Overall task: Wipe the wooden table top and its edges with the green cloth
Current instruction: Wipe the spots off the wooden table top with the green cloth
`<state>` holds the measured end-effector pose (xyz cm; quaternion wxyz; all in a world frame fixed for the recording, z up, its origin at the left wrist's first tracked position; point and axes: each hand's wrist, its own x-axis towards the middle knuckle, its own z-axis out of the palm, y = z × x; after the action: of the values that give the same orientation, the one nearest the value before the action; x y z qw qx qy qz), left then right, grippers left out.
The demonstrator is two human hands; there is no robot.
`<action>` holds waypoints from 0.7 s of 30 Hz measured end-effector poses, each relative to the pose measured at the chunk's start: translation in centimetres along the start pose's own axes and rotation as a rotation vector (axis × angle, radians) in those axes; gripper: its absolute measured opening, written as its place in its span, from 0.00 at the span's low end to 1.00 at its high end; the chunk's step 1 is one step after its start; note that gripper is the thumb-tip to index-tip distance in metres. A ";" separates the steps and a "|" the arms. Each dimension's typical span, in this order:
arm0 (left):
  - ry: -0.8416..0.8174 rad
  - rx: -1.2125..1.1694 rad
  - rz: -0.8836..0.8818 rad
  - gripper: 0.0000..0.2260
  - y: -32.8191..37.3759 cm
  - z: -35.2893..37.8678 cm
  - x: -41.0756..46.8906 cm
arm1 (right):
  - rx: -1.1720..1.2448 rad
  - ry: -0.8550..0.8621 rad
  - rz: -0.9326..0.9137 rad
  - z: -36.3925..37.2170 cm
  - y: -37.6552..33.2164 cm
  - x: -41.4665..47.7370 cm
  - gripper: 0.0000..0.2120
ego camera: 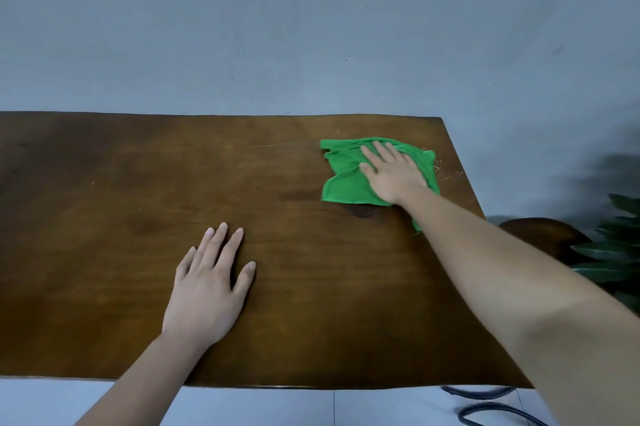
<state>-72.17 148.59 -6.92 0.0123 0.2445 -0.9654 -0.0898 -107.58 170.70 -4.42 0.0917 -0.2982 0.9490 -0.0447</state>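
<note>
Right grip (391, 176): flat, fingers straight, pressing green cloth (341, 183) beneath it; tabletop (138, 183) corner just beyond. Left grip (207, 287): flat on wood, holding nothing. Wiping judged underway; edges apparently remain.

cloth (346, 179) on table (138, 183) far-right, under right hand (393, 174); left hand (207, 283) flat near-centre

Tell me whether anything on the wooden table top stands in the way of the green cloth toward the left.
Only the left hand, resting flat on the table top, nearer the person than the green cloth. The right hand presses flat on the cloth. Nothing else visible lies on the wood.
</note>
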 end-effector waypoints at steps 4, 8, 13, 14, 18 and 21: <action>0.006 0.014 0.003 0.40 0.2 0.1 -0.1 | 0.044 0.003 0.202 -0.9 8.2 -0.3 0.32; 0.005 0.026 0.002 0.40 0.2 0.1 -0.1 | 0.051 0.017 0.266 -0.3 9.8 -2.2 0.33; 0.011 0.028 -0.003 0.40 0.3 0.1 -0.1 | -0.056 -0.008 0.161 1.6 5.0 -8.7 0.33; 0.011 0.032 -0.003 0.40 0.3 0.1 -0.1 | -0.084 -0.022 0.109 1.9 3.3 -10.3 0.33; 0.012 0.015 -0.001 0.40 0.3 0.0 -0.1 | -0.119 -0.073 -0.111 3.3 -4.2 -17.3 0.33; 0.019 0.010 0.007 0.39 0.2 0.0 -0.2 | -0.047 -0.059 -0.354 5.2 -8.5 -23.1 0.34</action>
<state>-72.11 148.84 -6.87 0.0207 0.2422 -0.9665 -0.0829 -83.15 176.83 -4.92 0.1032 -0.4636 0.8795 -0.0293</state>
